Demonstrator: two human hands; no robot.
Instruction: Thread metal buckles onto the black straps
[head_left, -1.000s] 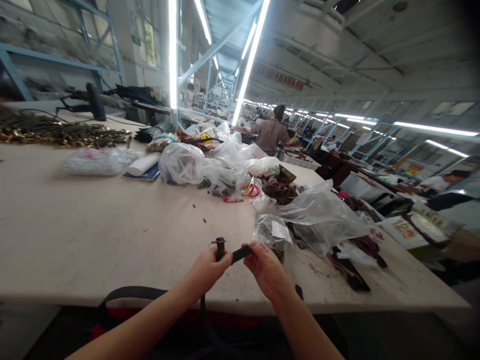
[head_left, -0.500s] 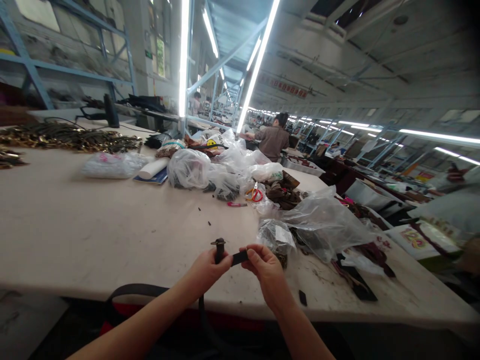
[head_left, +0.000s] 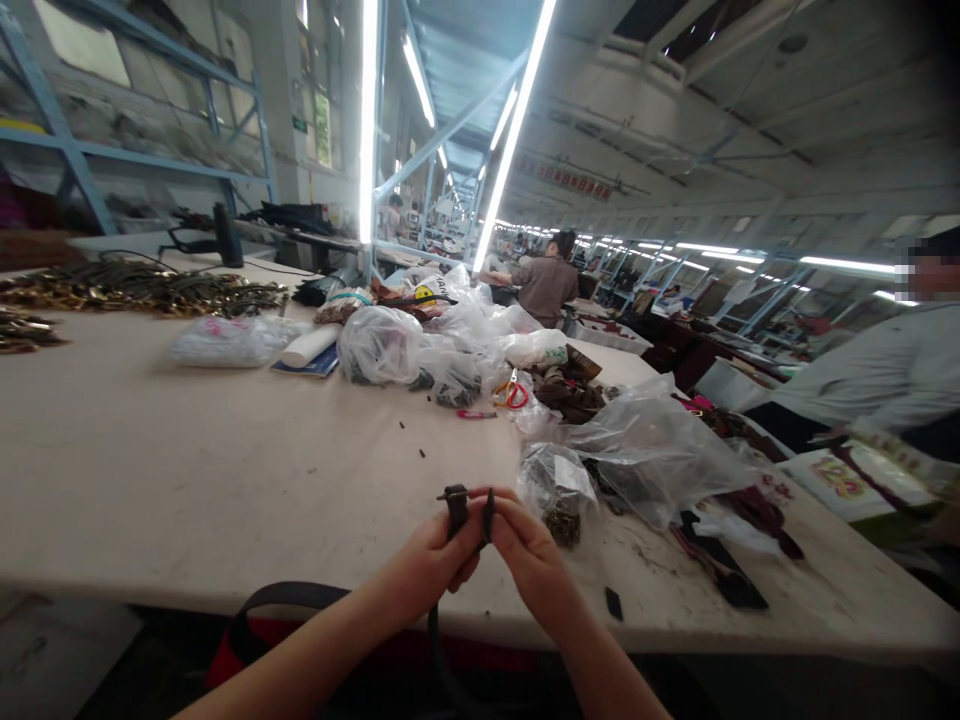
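A dark strap [head_left: 456, 512] is folded over a small metal piece, perhaps a buckle, which sticks out at its top. My left hand [head_left: 431, 560] is closed around this strap just above the table's front edge. Pinched in the fingers of my right hand [head_left: 531, 555] is the strap's short dark end [head_left: 489, 515], seen edge-on. Both hands meet at the fingertips. Below my left hand, more of the strap hangs past the edge toward my lap. A small black piece [head_left: 613, 603] lies on the table to the right of my right hand.
Plastic bags [head_left: 382, 345] and red-handled scissors [head_left: 512, 393] lie across the white table [head_left: 187, 480]. Bundles of straps with gold-coloured metal [head_left: 142, 285] are piled at far left. One person [head_left: 551, 280] works beyond the table; another person [head_left: 855, 360] stands at right.
The short strap end between my hands has turned from flat to edge-on, and my hands have come closer together. A person has come into view at the right.
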